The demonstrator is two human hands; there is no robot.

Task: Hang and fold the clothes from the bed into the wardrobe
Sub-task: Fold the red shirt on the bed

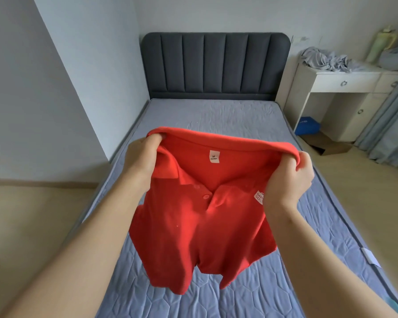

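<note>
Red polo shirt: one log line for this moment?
left hand: grips collar | right hand: grips collar | red polo shirt: held over bed

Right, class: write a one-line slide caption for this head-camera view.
Left hand and right hand hold a red polo shirt up by its top edge over the grey quilted bed.
</note>
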